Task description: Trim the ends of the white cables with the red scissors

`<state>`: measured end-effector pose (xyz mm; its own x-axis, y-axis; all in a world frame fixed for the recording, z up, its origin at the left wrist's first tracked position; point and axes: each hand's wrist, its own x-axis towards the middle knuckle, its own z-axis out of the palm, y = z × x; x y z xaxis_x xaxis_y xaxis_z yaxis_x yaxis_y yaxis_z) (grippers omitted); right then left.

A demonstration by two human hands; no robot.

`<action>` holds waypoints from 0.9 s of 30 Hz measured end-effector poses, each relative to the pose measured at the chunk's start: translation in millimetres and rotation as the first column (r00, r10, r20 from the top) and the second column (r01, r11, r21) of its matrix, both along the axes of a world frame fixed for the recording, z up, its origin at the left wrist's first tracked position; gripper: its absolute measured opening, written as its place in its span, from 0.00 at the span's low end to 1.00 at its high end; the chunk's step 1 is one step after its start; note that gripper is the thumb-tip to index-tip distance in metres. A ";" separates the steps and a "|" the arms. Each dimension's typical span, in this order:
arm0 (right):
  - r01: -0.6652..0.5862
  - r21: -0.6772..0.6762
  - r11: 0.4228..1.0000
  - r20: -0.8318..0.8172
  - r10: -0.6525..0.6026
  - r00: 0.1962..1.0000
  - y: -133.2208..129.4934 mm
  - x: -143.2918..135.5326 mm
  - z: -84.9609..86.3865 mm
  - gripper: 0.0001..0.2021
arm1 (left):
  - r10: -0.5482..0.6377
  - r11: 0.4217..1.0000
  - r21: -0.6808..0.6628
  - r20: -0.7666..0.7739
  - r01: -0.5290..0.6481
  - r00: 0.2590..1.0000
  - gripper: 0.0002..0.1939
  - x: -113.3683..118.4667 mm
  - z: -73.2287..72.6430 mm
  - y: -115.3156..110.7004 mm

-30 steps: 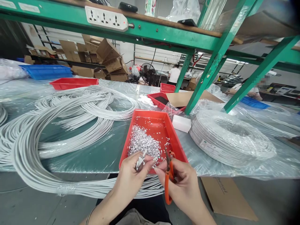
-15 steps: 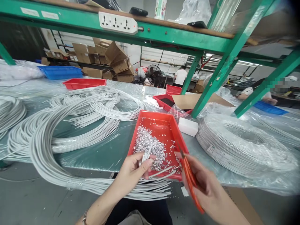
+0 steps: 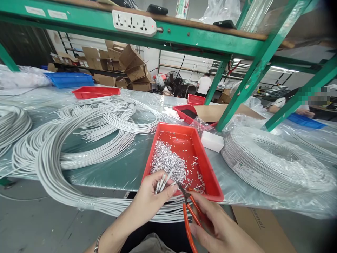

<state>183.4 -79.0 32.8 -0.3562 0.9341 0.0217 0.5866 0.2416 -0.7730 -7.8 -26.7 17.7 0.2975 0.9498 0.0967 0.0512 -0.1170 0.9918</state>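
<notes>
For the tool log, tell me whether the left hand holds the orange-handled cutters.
No, the right hand holds the orange-handled cutters, while the left hand grips pale cable ends.

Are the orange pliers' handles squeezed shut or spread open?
Spread open: a gap shows between the orange handles of the pliers in the right hand.

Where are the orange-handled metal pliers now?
The pliers are below and right of centre in the head view, in the right hand, tips beside the left hand.

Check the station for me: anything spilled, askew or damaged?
The cardboard boxes in the background look odd: they lean in a jumbled heap. The silver bits lie heaped unevenly, but inside the red tray. I see no clear damage.
</notes>
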 end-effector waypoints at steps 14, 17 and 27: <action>-0.096 0.053 0.994 0.195 0.084 0.977 6.4 12.3 4.9 0.21 | -0.115 0.993 -0.025 0.075 0.117 0.991 0.07 -10.5 3.4 5.6; -0.110 0.008 0.994 0.116 0.108 0.987 5.3 13.1 8.5 0.20 | -0.235 0.970 -0.025 0.139 0.241 0.962 0.12 -14.4 3.8 5.8; 0.067 -0.249 0.966 -0.688 -0.225 0.690 22.4 -39.1 -2.3 0.10 | -0.175 0.984 0.019 -0.007 0.175 0.985 0.11 -6.1 3.2 -4.2</action>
<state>144.3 -56.6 30.5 -0.1676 0.9855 0.0269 -0.1369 0.0038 -0.9906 -13.9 -30.9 21.0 0.4593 0.8811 0.1128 0.0335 -0.1441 0.9890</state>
